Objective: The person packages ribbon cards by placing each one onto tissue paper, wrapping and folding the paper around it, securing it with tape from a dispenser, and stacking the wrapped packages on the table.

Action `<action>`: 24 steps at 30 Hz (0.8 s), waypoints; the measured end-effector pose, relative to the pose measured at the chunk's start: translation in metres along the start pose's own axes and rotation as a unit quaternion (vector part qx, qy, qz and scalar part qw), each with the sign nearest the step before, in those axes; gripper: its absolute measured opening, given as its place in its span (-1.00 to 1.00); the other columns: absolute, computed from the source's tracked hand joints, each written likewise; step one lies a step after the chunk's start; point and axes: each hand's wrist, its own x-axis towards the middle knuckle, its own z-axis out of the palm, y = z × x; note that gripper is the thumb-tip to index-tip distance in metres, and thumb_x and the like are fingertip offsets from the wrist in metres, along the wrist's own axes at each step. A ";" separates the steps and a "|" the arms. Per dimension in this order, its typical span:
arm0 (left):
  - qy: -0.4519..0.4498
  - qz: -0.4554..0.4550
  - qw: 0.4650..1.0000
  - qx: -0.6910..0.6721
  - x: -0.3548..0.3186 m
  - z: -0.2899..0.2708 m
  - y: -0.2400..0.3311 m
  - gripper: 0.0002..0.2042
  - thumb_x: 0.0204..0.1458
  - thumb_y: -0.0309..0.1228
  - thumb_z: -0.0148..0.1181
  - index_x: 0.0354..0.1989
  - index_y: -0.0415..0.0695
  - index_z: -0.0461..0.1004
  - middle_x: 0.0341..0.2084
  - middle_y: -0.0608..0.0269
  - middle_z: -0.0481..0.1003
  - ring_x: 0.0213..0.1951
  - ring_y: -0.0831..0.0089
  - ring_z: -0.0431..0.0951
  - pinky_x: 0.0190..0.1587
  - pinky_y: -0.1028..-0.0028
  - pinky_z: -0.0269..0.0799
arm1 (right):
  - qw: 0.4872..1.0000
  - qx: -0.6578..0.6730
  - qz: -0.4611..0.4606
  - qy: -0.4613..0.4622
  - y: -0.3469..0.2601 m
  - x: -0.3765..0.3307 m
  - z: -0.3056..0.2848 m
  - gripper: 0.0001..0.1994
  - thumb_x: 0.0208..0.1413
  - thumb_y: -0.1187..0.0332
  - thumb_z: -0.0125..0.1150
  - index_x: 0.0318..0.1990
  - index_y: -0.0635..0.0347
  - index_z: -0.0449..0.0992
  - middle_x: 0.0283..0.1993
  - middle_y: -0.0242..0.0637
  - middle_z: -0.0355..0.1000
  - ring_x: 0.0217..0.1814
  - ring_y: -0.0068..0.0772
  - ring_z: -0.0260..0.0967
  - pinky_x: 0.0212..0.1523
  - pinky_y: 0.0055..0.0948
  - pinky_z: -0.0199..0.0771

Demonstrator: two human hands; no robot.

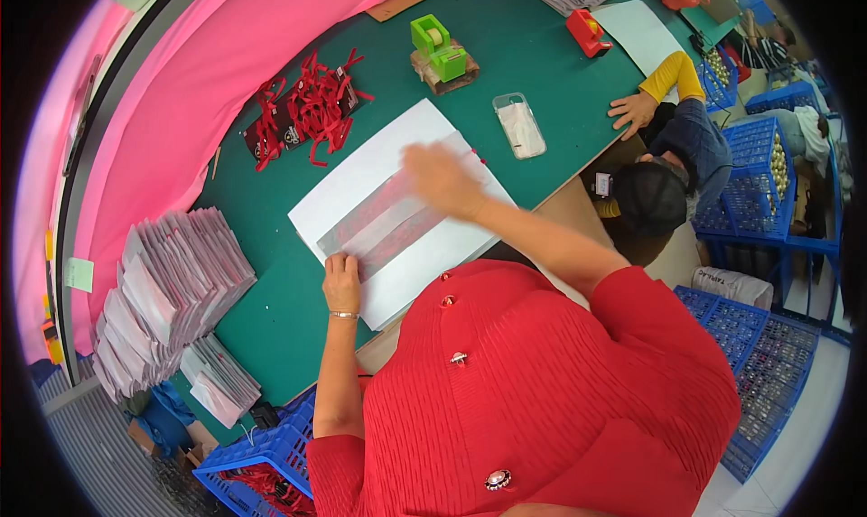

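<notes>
Beside pink curtain (194, 88), green table (564, 102), white paper (357, 187)

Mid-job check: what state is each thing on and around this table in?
Left hand: down at the clear strip's near end
Right hand: blurred, over the strip; contact unclear
Clear strip: flat, reddish inside
White paper: flat, under the strip
Red ribbons: loose, tangled heap
Green tape dispenser: upright, roll loaded
Larger packet stack: leaning, fanned
Blue basket: open, red things inside
</notes>
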 end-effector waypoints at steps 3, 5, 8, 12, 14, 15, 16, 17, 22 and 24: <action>0.004 0.001 1.000 0.003 -0.001 0.000 0.001 -0.92 -0.15 -0.56 0.09 -0.45 -0.16 0.36 -0.31 0.13 0.43 -0.19 0.13 0.46 -0.30 0.29 0.50 | 0.993 0.002 0.003 -0.117 -0.016 -0.021 0.023 -0.43 0.09 0.10 0.08 0.20 0.25 0.25 0.30 -0.14 0.16 0.38 -0.16 0.02 0.33 0.07 -0.10; -0.002 -0.015 1.000 -0.006 -0.009 0.003 0.000 -0.90 -0.17 -0.61 0.13 -0.45 -0.22 0.38 -0.29 0.04 0.45 -0.17 0.06 0.48 -0.22 0.25 0.49 | 0.976 -0.060 0.043 -0.206 0.001 -0.034 0.020 -0.30 0.13 -0.03 0.02 0.33 0.19 0.10 0.41 -0.23 0.02 0.50 -0.26 -0.18 0.40 0.11 -0.32; 0.058 -0.034 0.997 -0.039 -0.009 0.001 0.013 -0.89 -0.12 -0.58 0.16 -0.38 -0.29 0.42 -0.25 -0.08 0.45 -0.15 -0.02 0.47 -0.17 0.21 0.48 | 0.972 -0.130 0.087 -0.174 0.045 -0.051 -0.005 -0.34 0.13 -0.07 0.00 0.26 0.23 0.22 0.39 -0.22 0.07 0.47 -0.24 -0.12 0.35 0.14 -0.20; 0.077 -0.074 0.993 -0.048 -0.011 0.005 0.021 -0.86 -0.05 -0.52 0.18 -0.34 -0.33 0.43 -0.24 -0.15 0.44 -0.12 -0.07 0.46 -0.11 0.16 0.44 | 0.937 -0.187 0.270 -0.117 0.119 -0.047 -0.017 -0.54 0.14 0.08 0.07 0.07 0.23 0.41 0.28 -0.17 0.22 0.37 -0.22 0.06 0.26 0.09 0.00; 0.079 -0.076 0.993 -0.045 -0.009 0.006 0.024 -0.87 -0.04 -0.52 0.18 -0.35 -0.32 0.43 -0.24 -0.15 0.44 -0.12 -0.06 0.46 -0.10 0.15 0.43 | 0.928 0.023 0.372 0.006 0.165 -0.006 -0.034 -0.67 0.12 0.23 0.14 -0.05 0.27 0.48 0.06 -0.17 0.41 0.17 -0.24 0.29 0.11 -0.13 0.22; 0.076 -0.081 0.993 -0.044 -0.007 0.007 0.025 -0.87 -0.04 -0.52 0.19 -0.36 -0.32 0.43 -0.25 -0.14 0.44 -0.12 -0.06 0.46 -0.11 0.15 0.44 | 0.912 0.146 0.379 0.059 0.187 0.018 -0.040 -0.72 0.12 0.28 0.15 -0.11 0.29 0.50 -0.08 -0.18 0.50 0.04 -0.26 0.39 0.01 -0.27 0.32; 0.073 -0.087 0.993 -0.041 -0.007 0.006 0.024 -0.88 -0.05 -0.53 0.19 -0.36 -0.31 0.43 -0.25 -0.14 0.44 -0.13 -0.07 0.46 -0.11 0.15 0.44 | 0.872 0.254 0.410 0.083 0.197 0.043 -0.043 -0.76 0.10 0.30 0.14 -0.17 0.27 0.53 -0.19 -0.21 0.50 -0.11 -0.26 0.42 -0.12 -0.32 0.37; 0.073 -0.086 0.993 -0.040 -0.007 0.007 0.023 -0.88 -0.05 -0.53 0.19 -0.36 -0.31 0.43 -0.25 -0.14 0.44 -0.13 -0.07 0.46 -0.11 0.15 0.44 | 0.820 0.359 0.434 0.105 0.200 0.067 -0.045 -0.79 0.08 0.32 0.14 -0.22 0.25 0.57 -0.29 -0.23 0.50 -0.26 -0.26 0.45 -0.25 -0.37 0.42; 0.071 -0.087 0.993 -0.036 -0.012 0.009 0.020 -0.88 -0.05 -0.53 0.19 -0.37 -0.30 0.43 -0.24 -0.13 0.44 -0.12 -0.06 0.46 -0.14 0.16 0.45 | 0.725 0.365 0.583 -0.015 0.188 0.129 -0.056 -0.81 0.03 0.41 0.22 -0.21 0.29 0.56 -0.28 -0.21 0.49 -0.31 -0.35 0.47 -0.32 -0.41 0.43; 0.068 -0.088 0.993 -0.038 -0.008 0.007 0.021 -0.88 -0.05 -0.52 0.20 -0.37 -0.30 0.43 -0.24 -0.13 0.44 -0.12 -0.06 0.46 -0.14 0.16 0.45 | 0.736 0.319 0.596 -0.037 0.198 0.129 -0.050 -0.81 0.04 0.39 0.24 -0.22 0.30 0.54 -0.27 -0.18 0.50 -0.32 -0.33 0.48 -0.33 -0.45 0.43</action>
